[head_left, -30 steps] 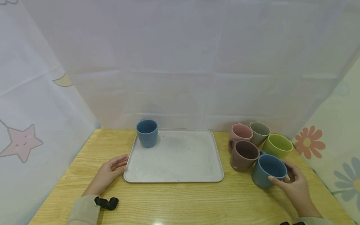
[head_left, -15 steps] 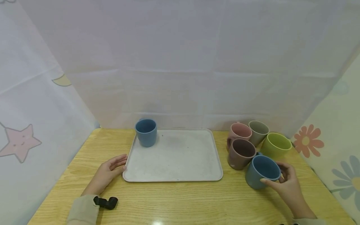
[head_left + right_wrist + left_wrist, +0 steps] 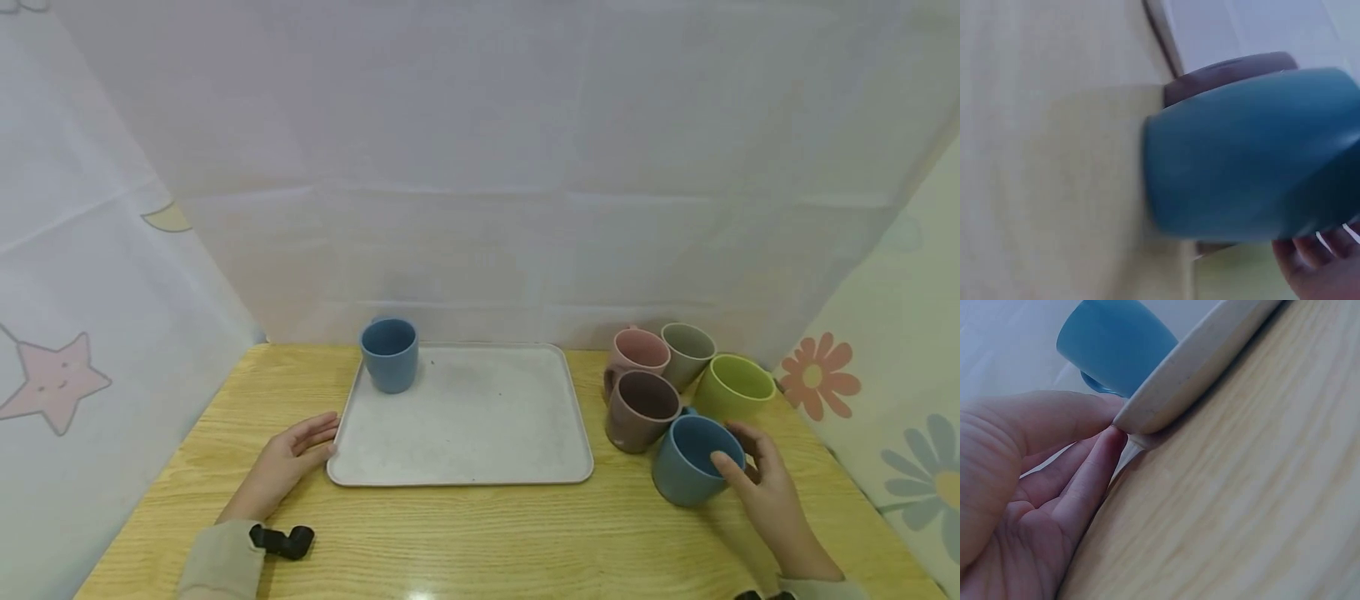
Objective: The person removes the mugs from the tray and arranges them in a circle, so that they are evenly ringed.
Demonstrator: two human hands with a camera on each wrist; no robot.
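In the head view, my left hand (image 3: 288, 458) is at the left edge of a white tray (image 3: 487, 433). The left wrist view shows thumb and forefinger pinching the tray's rim (image 3: 1166, 387). One light-blue mug (image 3: 392, 358) stands on the tray's back left corner. On the right, my right hand (image 3: 765, 483) holds a darker blue mug (image 3: 678, 479) by its right side. Its thumb reaches over the rim, and the other fingers are round the outside. This mug's handle points back, beside a brown mug (image 3: 637, 425). The right wrist view shows the blue mug's side (image 3: 1241, 162) filling the middle.
Behind the held mug stand a pink mug (image 3: 637, 346), a grey mug (image 3: 688, 350) and a lime-green mug (image 3: 735, 392), grouped close. Cloth hangs behind and beside the wooden table (image 3: 480, 542).
The right hand shifted the blue mug slightly left toward the brown one. Its thumb has since moved up from the mug's front side to over the rim. The left hand stays put.
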